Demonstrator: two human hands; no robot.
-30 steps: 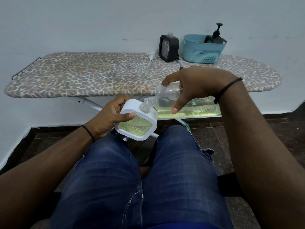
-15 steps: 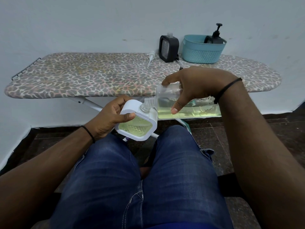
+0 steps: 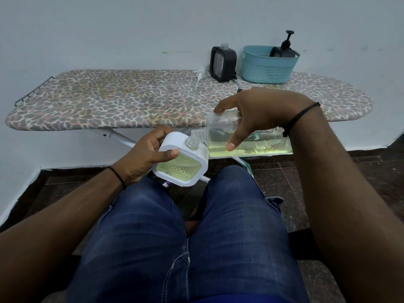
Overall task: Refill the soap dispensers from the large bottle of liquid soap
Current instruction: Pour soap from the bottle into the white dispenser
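With the left hand (image 3: 142,158) gripping the white dispenser (image 3: 181,162) and the right hand (image 3: 260,114) grasping the large soap bottle (image 3: 249,143), keep the necks aligned and tilt gently, as flow seems unclear.

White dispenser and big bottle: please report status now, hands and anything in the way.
Left hand grips white dispenser. Right hand holds large bottle tipped, neck at the dispenser's opening. Nothing in the way.

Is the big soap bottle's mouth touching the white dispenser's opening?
Cannot tell. In the head view the large bottle has its threaded mouth right at the white dispenser's clear neck; the two overlap, so contact or gap is unclear.
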